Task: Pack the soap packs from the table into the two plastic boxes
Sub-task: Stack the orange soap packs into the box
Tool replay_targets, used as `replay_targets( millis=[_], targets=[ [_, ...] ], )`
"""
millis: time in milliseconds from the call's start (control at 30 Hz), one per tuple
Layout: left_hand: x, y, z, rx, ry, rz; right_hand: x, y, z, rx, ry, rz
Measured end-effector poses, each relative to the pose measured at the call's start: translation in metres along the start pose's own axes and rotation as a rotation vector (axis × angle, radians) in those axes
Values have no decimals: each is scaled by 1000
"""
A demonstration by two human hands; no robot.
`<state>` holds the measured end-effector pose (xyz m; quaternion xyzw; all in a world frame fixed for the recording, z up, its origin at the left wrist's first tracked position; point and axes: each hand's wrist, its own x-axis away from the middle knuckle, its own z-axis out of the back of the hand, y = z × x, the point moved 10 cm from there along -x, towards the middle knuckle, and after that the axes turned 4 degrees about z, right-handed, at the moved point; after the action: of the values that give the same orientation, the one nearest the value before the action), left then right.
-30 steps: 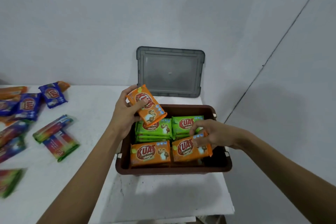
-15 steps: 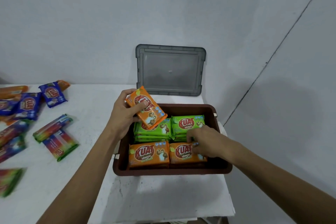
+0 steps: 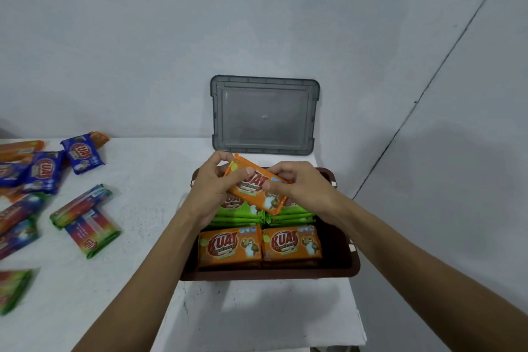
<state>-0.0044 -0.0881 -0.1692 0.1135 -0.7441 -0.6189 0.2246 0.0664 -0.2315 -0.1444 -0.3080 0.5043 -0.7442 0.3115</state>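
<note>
Right hand [image 3: 303, 188] has released the near-right orange pack [image 3: 291, 243], now seated in the brown box [image 3: 354, 266], and joins left hand [image 3: 211, 194] gripping the held pack [image 3: 257, 188] above the far green packs [image 3: 237, 220]; placement is probably next.

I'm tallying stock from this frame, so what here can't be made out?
Head view only:
Green packs: count hidden by the left hand, right hand and the orange pack they hold.
Layers under the front orange packs: covered by the top ones.
Packs at the left edge: blurred, cut off.
Second box: out of frame.
</note>
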Motion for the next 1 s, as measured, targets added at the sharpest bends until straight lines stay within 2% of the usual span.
replay_targets(
  millis=[100,233,433,600,833,900,1000],
  targets=[
    [0,10,10,-211,-10,-72,4,4,10,62,-81,-23],
    [0,22,36,-580,90,-259,11,20,25,251,-283,-102],
    [9,21,32,-861,132,-478,21,50,16,450,-518,-210],
    [10,23,34,-852,168,-469,17,58,3,755,-530,-172],
    [12,22,34,-873,181,-468,11,63,5,1054,-402,-147],
    [11,22,34,-869,183,-464,10,56,8,1093,-391,-140],
    [6,21,39,-805,190,-436,-1,36,24,1002,-337,-91]
  ],
)
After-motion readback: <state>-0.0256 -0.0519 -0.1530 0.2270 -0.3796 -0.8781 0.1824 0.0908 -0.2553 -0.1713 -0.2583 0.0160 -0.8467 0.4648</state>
